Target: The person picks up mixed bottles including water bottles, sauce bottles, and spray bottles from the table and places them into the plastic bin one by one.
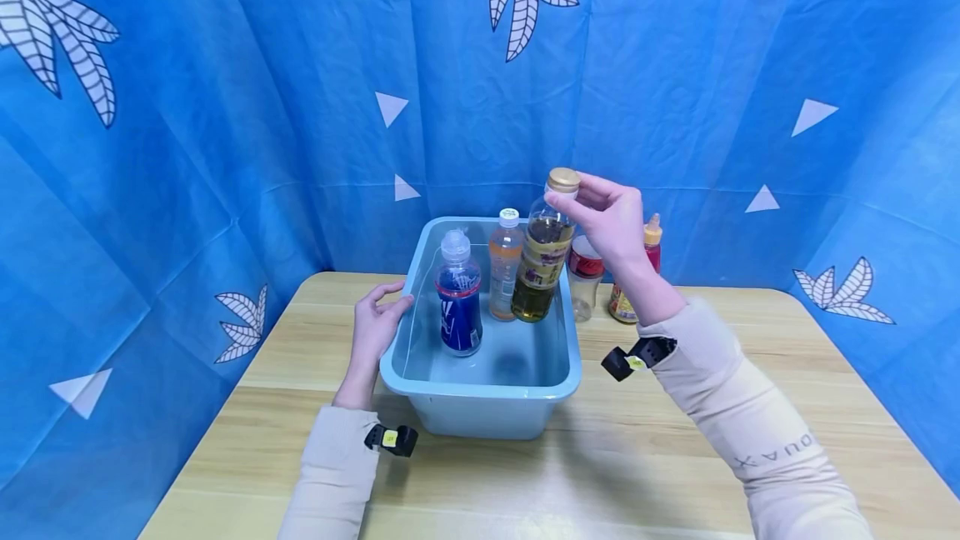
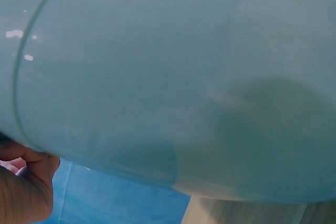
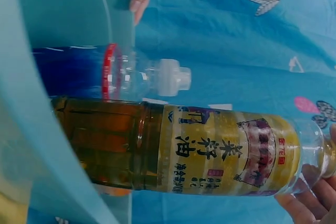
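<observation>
My right hand (image 1: pixel 613 219) pinches the neck of a bottle of cooking oil (image 1: pixel 543 261) just below its gold cap. The bottle leans slightly, its base hanging inside a light blue plastic basin (image 1: pixel 483 415). A yellow label with printed characters faces up in the right wrist view, the oil (image 3: pixel 115 148) golden behind clear plastic. On the basin's left rim, my left hand (image 1: pixel 375 325) grips the edge with thumb and fingers. Inside the basin stand a bottle of blue liquid (image 1: pixel 460 315) and an orange drink bottle (image 1: pixel 504 261) with a white cap.
Behind the basin's right side, a clear jar with a red band (image 1: pixel 584 273) and a red sauce bottle with a yellow nozzle cap (image 1: pixel 652 236) stand on the wooden table (image 1: pixel 697 440). A blue patterned curtain (image 1: pixel 300 90) hangs behind and at the sides.
</observation>
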`<action>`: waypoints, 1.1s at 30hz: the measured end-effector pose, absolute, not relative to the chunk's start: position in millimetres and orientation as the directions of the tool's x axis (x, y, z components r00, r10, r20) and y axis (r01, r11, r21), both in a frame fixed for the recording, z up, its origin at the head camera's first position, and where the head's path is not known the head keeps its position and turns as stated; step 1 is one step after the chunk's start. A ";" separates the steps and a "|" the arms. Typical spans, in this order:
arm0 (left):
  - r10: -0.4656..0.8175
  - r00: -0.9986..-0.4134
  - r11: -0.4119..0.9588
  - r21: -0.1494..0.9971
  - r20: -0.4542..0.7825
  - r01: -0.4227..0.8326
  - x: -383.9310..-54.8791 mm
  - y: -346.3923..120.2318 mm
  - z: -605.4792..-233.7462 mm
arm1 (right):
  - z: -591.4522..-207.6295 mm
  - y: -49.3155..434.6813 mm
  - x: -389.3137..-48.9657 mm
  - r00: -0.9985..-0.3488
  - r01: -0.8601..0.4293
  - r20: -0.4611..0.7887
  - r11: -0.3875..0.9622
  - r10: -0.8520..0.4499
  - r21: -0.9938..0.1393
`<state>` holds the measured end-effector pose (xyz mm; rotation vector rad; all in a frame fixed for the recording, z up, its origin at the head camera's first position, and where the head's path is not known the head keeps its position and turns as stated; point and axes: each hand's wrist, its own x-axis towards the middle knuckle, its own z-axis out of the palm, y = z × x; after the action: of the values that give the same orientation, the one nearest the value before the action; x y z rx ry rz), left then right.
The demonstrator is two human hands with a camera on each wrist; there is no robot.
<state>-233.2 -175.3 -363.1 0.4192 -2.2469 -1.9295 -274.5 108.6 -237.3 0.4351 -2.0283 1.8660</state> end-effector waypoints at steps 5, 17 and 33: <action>-0.304 -0.951 0.136 0.985 -0.058 -0.103 -232.9 -175.4 -363.0 | -248.3 106.2 -276.5 -0.901 -0.431 0.434 0.127 -0.002 -0.894; -0.306 -0.951 0.139 0.985 -0.055 -0.101 -233.3 -174.9 -362.6 | -273.8 104.6 -278.9 -0.933 -0.356 0.359 0.207 -0.025 -0.911; -0.305 -0.951 0.148 0.985 -0.044 -0.093 -230.5 -174.1 -361.3 | -299.0 98.4 -285.2 -0.946 -0.321 0.319 0.274 -0.055 -0.907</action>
<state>-230.5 -174.1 -361.3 0.3947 -2.2490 -1.9087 -285.2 98.4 -299.0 0.3498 -2.3188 1.7333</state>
